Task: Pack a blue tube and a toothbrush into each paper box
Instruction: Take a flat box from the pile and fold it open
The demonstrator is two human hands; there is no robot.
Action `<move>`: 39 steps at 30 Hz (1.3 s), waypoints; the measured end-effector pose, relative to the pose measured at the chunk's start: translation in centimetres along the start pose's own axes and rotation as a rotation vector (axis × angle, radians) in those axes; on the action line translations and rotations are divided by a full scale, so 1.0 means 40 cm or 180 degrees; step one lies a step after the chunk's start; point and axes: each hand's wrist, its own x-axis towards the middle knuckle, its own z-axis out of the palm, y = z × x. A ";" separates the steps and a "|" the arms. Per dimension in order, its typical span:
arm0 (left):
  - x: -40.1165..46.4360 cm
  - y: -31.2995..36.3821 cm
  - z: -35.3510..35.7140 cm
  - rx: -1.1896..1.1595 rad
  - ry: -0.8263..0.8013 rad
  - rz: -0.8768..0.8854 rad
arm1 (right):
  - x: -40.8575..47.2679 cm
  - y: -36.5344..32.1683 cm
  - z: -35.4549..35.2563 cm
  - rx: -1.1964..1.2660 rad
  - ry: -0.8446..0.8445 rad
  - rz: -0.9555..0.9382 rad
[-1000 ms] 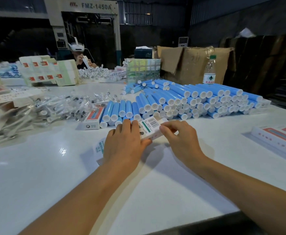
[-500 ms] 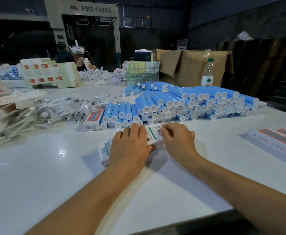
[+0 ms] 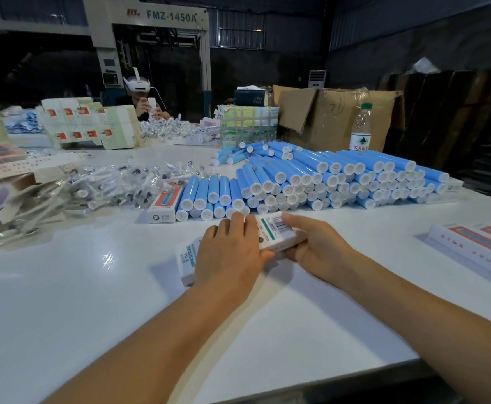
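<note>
Paper box (image 3: 276, 232) middle hidden (left hand (image 3: 229, 253) covers).

One head-worn wide-angle view looks forward and down, close over the white table (image 3: 63, 301).
</note>
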 end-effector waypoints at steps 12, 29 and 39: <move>-0.006 0.022 -0.003 0.0178 -0.0092 0.0122 | -0.014 0.064 0.032 -0.3315 0.0525 -0.1782; -0.007 -0.019 -0.002 -0.0136 0.0093 -0.0007 | -0.010 0.023 0.001 -0.0628 -0.0341 -0.0972; -0.004 -0.020 0.001 -0.0048 0.0129 0.0066 | 0.001 0.029 -0.002 -0.0701 -0.0382 -0.0931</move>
